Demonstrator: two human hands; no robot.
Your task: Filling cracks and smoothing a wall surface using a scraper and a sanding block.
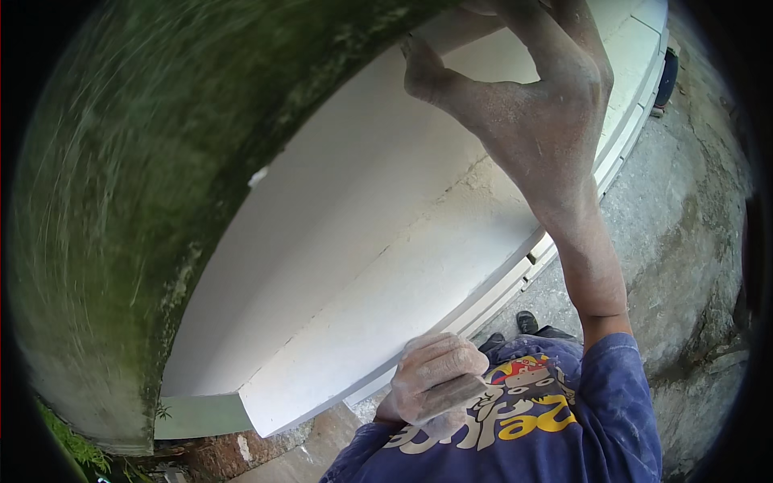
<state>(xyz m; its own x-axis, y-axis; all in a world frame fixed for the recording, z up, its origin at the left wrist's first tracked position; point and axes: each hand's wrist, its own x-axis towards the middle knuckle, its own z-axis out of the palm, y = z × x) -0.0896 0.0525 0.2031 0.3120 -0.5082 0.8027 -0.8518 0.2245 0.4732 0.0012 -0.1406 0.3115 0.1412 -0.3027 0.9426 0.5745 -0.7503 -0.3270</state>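
Note:
My right hand point(547, 113), coated in pale dust, reaches up to the top edge of the picture. Its thumb and fingers curve around a flat greyish-brown piece point(460, 32), pressed near the white painted surface point(346, 233); the kind of piece cannot be told, and the fingertips are cut off. Low in front of my chest, my left hand point(435, 370), also dusty, is closed into a curl. A grey flat-edged piece point(455, 398) shows along its fingers, but its kind is unclear. Rough cream patches point(483, 177) and a thin seam line mark the white surface.
A mossy, dark green wall or slab edge point(121, 209) fills the left side. Stained concrete ground point(668, 241) lies far below on the right, with my shoes point(527, 322) on it. A dark round object point(667, 79) is at the upper right. Green plants point(68, 439) grow at lower left.

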